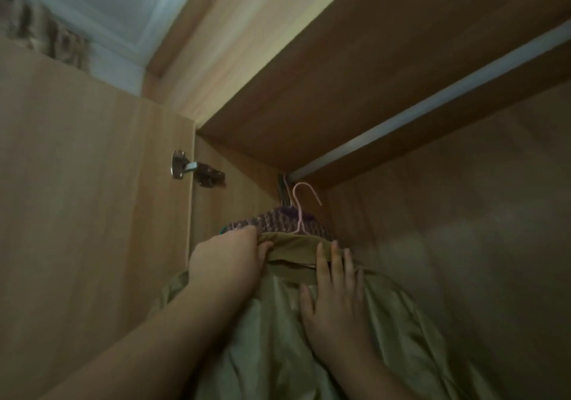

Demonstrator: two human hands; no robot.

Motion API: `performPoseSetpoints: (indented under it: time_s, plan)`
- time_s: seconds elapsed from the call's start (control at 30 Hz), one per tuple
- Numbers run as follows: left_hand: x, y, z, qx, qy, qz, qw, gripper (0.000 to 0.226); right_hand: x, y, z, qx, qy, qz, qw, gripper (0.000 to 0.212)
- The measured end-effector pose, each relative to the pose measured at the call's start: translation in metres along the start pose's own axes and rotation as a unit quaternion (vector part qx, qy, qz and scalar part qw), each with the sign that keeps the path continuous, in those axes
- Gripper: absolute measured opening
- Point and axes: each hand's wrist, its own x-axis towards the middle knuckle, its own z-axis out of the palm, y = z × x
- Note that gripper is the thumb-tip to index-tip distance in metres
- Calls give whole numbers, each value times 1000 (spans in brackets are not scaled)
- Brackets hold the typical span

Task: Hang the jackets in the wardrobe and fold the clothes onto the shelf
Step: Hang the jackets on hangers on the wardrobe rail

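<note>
Left hand (228, 257) is closed on the collar (293, 245) of an olive-green jacket (278, 338), its fingers curled over the collar's edge. Right hand (336, 301) lies flat on the shiny cloth just beside it, fingers straight and spread, with the fingertips reaching the collar. The jacket hangs down from both hands inside the wardrobe (463, 245), at its left end.

Just behind the collar is a purple knitted garment (287, 217). A pink hanger (301, 205) rises from between the two, its hook close under the left end of the metal rail (432, 106); whether the hook touches the rail cannot be told.

Further left, the open door (92, 199) is joined to the side wall by a metal hinge (191, 169). Above it shows a pale ceiling (108, 1).
</note>
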Motion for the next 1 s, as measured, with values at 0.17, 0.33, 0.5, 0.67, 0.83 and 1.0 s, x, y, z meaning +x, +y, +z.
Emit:
performPoseSetpoints:
  time_s: [0.17, 0.33, 0.5, 0.67, 0.83, 1.0]
  plan:
    - [59, 10, 13, 65, 21, -18, 997, 30, 71, 10, 50, 80, 20, -18, 996, 70]
    - [109, 19, 25, 93, 39, -23, 995, 26, 132, 10, 81, 142, 13, -20, 990, 70]
    - [141, 23, 42, 106, 23, -47, 993, 15, 164, 15, 107, 170, -17, -26, 985, 78]
    - [148, 25, 62, 81, 30, -36, 996, 14, 173, 25, 119, 161, -20, -23, 987, 81]
    - [152, 22, 67, 70, 64, -35, 995, 19, 186, 24, 115, 164, -8, -26, 986, 75]
    - [158, 25, 76, 73, 47, -28, 996, 28, 186, 26, 122, 163, -39, 6, 986, 66]
